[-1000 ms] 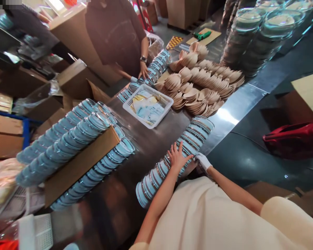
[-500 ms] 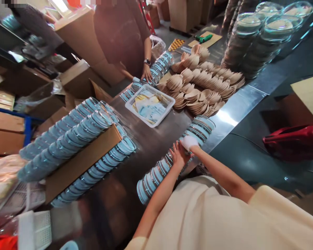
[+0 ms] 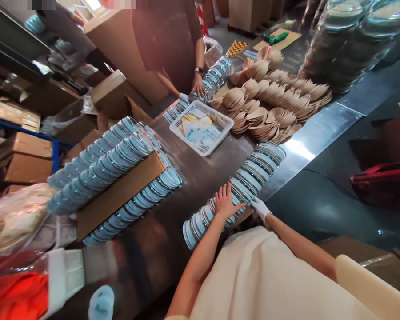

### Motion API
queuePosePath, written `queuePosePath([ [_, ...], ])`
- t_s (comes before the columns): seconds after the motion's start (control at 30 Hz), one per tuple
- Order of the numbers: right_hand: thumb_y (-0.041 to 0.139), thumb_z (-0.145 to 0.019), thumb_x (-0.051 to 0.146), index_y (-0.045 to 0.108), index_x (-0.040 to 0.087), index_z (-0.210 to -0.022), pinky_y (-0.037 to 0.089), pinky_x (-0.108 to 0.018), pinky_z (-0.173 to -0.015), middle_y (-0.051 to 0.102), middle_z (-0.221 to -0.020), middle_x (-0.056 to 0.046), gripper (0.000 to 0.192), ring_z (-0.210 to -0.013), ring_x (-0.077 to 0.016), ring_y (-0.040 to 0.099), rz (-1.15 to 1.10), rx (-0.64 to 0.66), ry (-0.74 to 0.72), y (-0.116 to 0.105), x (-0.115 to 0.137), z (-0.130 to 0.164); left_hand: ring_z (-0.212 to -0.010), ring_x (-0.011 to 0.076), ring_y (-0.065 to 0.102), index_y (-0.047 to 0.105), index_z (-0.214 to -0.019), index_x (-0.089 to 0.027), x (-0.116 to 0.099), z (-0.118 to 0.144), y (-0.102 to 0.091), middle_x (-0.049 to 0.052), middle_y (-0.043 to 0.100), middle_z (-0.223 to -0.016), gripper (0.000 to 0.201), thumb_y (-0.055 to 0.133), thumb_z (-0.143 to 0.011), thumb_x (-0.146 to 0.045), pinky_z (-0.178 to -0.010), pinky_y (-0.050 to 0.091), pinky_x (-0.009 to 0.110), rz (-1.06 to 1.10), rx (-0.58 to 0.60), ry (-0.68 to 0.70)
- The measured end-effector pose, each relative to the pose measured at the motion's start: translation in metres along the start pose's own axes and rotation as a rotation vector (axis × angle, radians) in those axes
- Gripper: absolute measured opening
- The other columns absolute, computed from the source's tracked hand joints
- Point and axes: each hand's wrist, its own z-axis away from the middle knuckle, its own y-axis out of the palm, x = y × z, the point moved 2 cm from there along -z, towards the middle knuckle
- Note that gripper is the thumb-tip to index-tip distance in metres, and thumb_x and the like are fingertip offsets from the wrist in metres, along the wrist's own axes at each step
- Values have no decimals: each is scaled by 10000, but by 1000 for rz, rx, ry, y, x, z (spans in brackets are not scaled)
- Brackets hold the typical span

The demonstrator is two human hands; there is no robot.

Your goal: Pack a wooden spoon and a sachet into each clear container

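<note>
Lid row (image 3: 235, 189): lay on its side near the basket (image 3: 200, 126). Left hand (image 3: 226, 202) spread flat upon it; gloved right hand (image 3: 260, 207) at its far flank (grip unclear). Likely light, slippery, prone to fanning apart; best squeezed from both ends. Lower end blurred.

One white basket (image 3: 202, 127) — two hands
</note>
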Motion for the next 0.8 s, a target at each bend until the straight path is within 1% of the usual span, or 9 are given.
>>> queuePosePath([
  [0.07, 556, -885, 291, 607, 215, -802, 455, -261, -558, 523, -519, 26, 123, -504, -161, 504, 5, 7, 16, 12, -1, -9, -1624, 381, 265, 156, -1723, -177, -1, -2, 2, 169, 224, -1773, 1229, 624, -807, -849, -1306, 266, 569, -5, -29, -2],
  [0.13, 592, -864, 309, 593, 224, -737, 460, -265, -589, 545, -526, 6, 153, -567, -179, 545, 21, -2, 7, 12, 0, -15, -1619, 399, 268, 135, -1726, -174, -2, -5, 3, 163, 164, -1787, 1237, 611, -811, -856, -1295, 279, 594, -8, -48, -4],
  [0.2, 623, -832, 305, 591, 231, -679, 472, -271, -658, 606, -584, -25, 173, -683, -205, 602, 46, -22, -16, 4, 2, -14, -1619, 409, 261, 122, -1730, -196, -4, -6, 4, 139, 152, -1792, 1203, 584, -833, -852, -1288, 283, 615, -17, -57, -11],
  [0.3, 629, -789, 272, 588, 229, -612, 465, -261, -744, 676, -695, -56, 187, -858, -228, 638, 78, -56, -52, -11, 7, -9, -1617, 414, 259, 121, -1731, -236, -5, -6, 5, 110, 226, -1781, 1137, 555, -866, -831, -1279, 294, 631, -38, -52, -30],
  [0.37, 617, -784, 268, 595, 221, -603, 450, -247, -750, 677, -711, -52, 188, -887, -223, 628, 88, -82, -67, -20, 14, -9, -1614, 412, 265, 120, -1731, -262, -6, -6, 5, 92, 240, -1779, 1118, 553, -869, -827, -1277, 304, 628, -43, -46, -32],
  [0.53, 570, -819, 253, 655, 214, -788, 430, -232, -674, 671, -725, -31, 98, -765, -181, 595, 52, -183, -46, -29, 32, -11, -1617, 400, 258, 111, -1731, -301, -6, -3, 3, 56, 208, -1790, 1107, 569, -867, -821, -1293, 281, 617, -10, -66, -10],
  [0.67, 541, -877, 291, 621, 211, -899, 417, -232, -557, 638, -668, -9, 116, -561, -150, 534, -13, -179, 12, -10, 22, 2, -1612, 414, 267, 177, -1718, -356, -6, -2, 3, 33, 145, -1803, 1052, 574, -865, -826, -1281, 290, 639, 3, -87, 24],
  [0.73, 516, -910, 319, 588, 212, -897, 406, -228, -520, 594, -614, 14, 130, -504, -141, 497, -34, -151, 31, 3, 13, 7, -1626, 420, 222, 186, -1717, -355, -5, -3, 3, 30, 125, -1804, 1023, 554, -882, -818, -1279, 251, 686, -12, -102, 41],
  [0.8, 477, -929, 307, 549, 217, -854, 391, -222, -503, 542, -567, 33, 138, -479, -131, 466, -42, -136, 50, 10, 8, 7, -1646, 414, 152, 171, -1720, -340, -4, -4, 4, 37, 152, -1799, 992, 524, -912, -795, -1274, 189, 737, -34, -116, 64],
])
